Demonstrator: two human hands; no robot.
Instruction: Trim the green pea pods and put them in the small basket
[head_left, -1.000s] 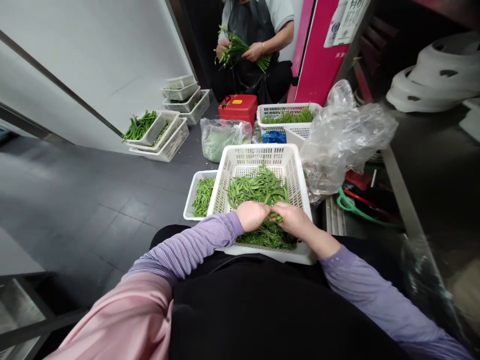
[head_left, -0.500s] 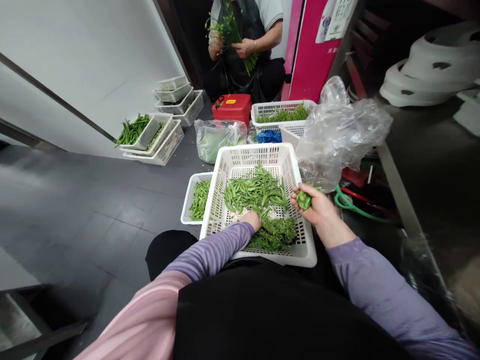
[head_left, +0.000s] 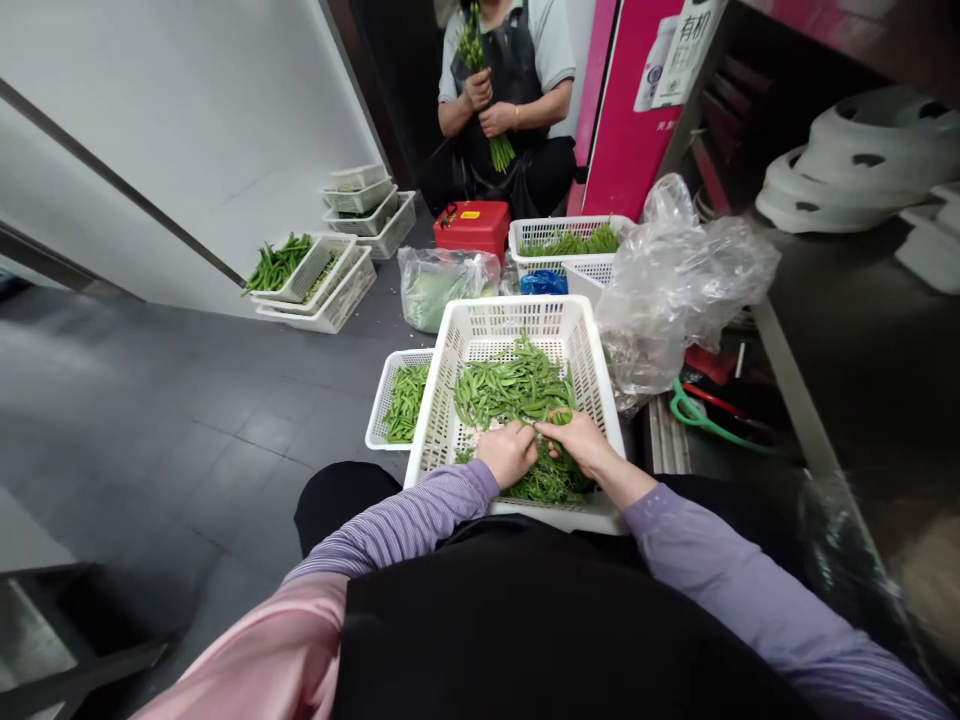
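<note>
A white slotted basket (head_left: 433,400) rests across my lap. Flat green pea pods (head_left: 510,385) are heaped in its far half, and a mound of thin green trimmings (head_left: 551,480) lies in the near half. Over the basket's middle, my left hand (head_left: 508,453) is closed, its fingertips pinched against those of my right hand. Whatever it pinches is too small to make out. My right hand (head_left: 579,443) is closed around a few pea pods, partly hidden by its fingers.
On the left stands a smaller basket of pods (head_left: 406,400). Beyond are a bag of greens (head_left: 442,290), a red box (head_left: 472,230) and another basket (head_left: 525,240). Crumpled plastic (head_left: 686,275) and green-handled scissors (head_left: 690,410) lie right. A co-worker (head_left: 517,60) holds green stalks opposite.
My right hand has moved left from the basket's right rim to its middle, carrying its pods. My left hand has risen from the basket's contents to meet it. The co-worker's stalks are now upright.
</note>
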